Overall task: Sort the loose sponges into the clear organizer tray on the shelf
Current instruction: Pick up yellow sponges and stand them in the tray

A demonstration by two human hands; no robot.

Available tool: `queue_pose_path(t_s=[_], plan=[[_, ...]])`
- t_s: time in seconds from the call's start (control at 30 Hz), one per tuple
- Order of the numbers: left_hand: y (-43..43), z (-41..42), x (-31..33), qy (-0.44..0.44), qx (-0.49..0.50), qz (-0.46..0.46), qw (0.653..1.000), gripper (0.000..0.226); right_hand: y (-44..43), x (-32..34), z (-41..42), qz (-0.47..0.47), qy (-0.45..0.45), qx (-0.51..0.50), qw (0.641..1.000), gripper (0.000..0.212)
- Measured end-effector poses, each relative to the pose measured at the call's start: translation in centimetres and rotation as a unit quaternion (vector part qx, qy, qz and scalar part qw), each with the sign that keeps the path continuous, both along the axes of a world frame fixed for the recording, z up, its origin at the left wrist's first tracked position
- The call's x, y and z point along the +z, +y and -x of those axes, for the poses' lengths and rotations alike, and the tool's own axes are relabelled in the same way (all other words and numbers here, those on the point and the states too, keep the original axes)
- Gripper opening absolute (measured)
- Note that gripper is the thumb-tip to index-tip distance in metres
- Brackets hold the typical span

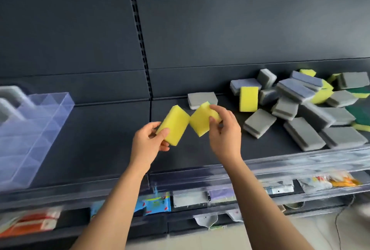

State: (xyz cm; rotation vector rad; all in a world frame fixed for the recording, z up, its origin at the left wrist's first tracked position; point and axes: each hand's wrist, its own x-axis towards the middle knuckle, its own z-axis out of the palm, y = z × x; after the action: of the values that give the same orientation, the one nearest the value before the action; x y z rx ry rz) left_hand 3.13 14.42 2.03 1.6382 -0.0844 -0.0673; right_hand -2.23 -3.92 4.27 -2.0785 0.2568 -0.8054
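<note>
- Several compartments divide the clear organizer tray (pixel 66 101), which sits at the left end of the shelf (pixel 100 129), well apart from both hands.
- Right of it, above the middle of the shelf, the left hand (pixel 149 141) grips the first yellow sponge (pixel 174 124) by its near end, thumb on the front face and fingers curled behind.
- Touching that sponge corner to corner, the second yellow sponge (pixel 200 121) is pinched by the right hand (pixel 224 129), thumb on the face and fingers hooked over the far edge.
- Both sponges look like light, soft foam that gives under a squeeze; they are neither slippery nor fragile. A gentle pinch across the short sides should hold one without crushing it, so it drops squarely into a compartment.
- Just behind the right hand lies a grey sponge (pixel 202 99), and a yellow one stands on edge beside it.
- Farthest right, the loose pile (pixel 300 109) of grey, blue-topped, yellow and green sponges lies jumbled on the shelf, not yet sorted.
</note>
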Motion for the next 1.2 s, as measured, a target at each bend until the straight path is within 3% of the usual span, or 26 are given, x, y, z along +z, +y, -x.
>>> queue_pose_path(t_s=[0.2,0.37,0.63,1.0,1.2], plan=[[7.0,1.8,-1.1,0.034,0.079,0.008,0.996,0.005,6.5,0.4,-1.2,-0.056,0.001,0.09,0.994,0.038],[14.8,3.3,-1.4,0.029,0.139,0.007,0.99,0.004,14.6,0.7,-2.0,-0.068,-0.023,0.158,0.985,0.032],[28.8,5.3,-1.0,0.04,0.171,0.081,0.981,0.028,28.9,1.2,-2.6,-0.074,-0.051,0.224,0.97,0.028],[44.9,6.5,0.5,0.053,0.116,0.028,0.991,0.086,45.1,1.8,-4.2,-0.088,-0.063,0.297,0.949,0.029],[50.2,4.4,1.3,0.043,0.139,0.008,0.989,0.069,50.4,1.8,-7.1,-0.081,-0.049,0.339,0.936,0.027]])
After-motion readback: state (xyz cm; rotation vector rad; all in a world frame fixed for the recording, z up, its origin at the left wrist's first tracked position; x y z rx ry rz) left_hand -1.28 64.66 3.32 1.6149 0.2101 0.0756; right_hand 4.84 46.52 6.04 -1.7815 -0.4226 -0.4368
